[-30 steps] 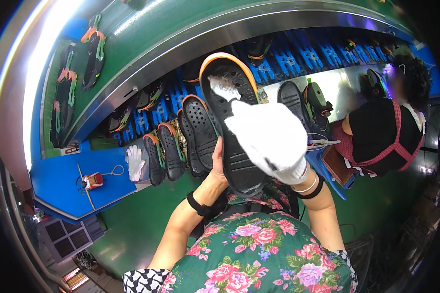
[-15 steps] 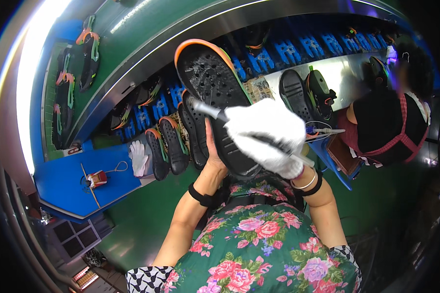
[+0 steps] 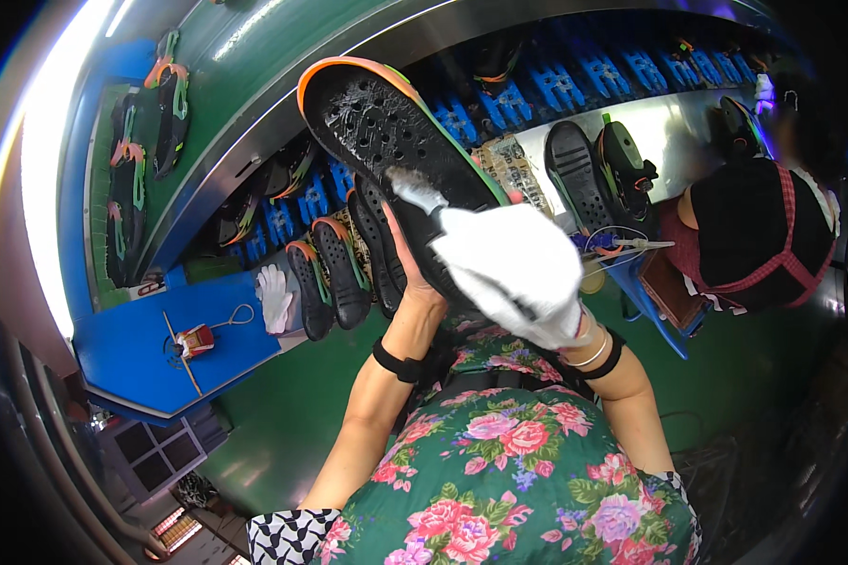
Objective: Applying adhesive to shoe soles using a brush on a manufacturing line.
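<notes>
Hand [image 3: 422, 290] beneath sole [image 3: 372, 122], gloved hand [image 3: 513, 268] above

Left hand [image 3: 421, 282] gripping, gloved right hand [image 3: 516, 271] curled

Orange-and-green-edged black perforated sole [image 3: 372, 132], whitish-smeared, aslant toward upper left, pale-bristled brush [image 3: 416, 194] over its middle

The scene is lit strongly from the left, where a tube light [image 3: 52, 188] is burnt out to white. Hard glare is thrown back by the metal table [image 3: 676, 141], and a violet light [image 3: 766, 92] is seen at the upper right. Detail on the gloved right hand [image 3: 513, 268] is washed out; the brush tip [image 3: 416, 193] is softened by blur. Straight edges are bowed, the corners are swallowed in black, and the lower right is left dim.
</notes>
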Tool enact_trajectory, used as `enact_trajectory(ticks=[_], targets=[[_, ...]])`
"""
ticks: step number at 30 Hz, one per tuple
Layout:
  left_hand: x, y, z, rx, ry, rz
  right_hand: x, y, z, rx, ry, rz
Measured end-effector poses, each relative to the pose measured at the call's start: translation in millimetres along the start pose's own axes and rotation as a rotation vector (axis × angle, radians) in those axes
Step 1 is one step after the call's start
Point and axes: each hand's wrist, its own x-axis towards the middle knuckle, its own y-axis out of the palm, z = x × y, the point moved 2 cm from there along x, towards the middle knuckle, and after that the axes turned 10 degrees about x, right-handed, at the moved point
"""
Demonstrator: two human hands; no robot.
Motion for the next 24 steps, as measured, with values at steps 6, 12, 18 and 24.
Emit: enact_trajectory(ticks=[6,12,18,24], targets=[[7,9,-1,-0.039,0.089,-0.069,-5,3,-10,0.171,0.094,-0.154],[7,8,-6,0.064,0.023,0.043,-8,17,-2,0.292,0.145,-0.047],[10,5,-12,-0.014,0.028,-0.057,-15,7,-9,0.117,0.059,-0.092],[15,-3,-15,-0.016,-0.004,0.083,-22,5,-11,0.238,0.057,-0.038]])
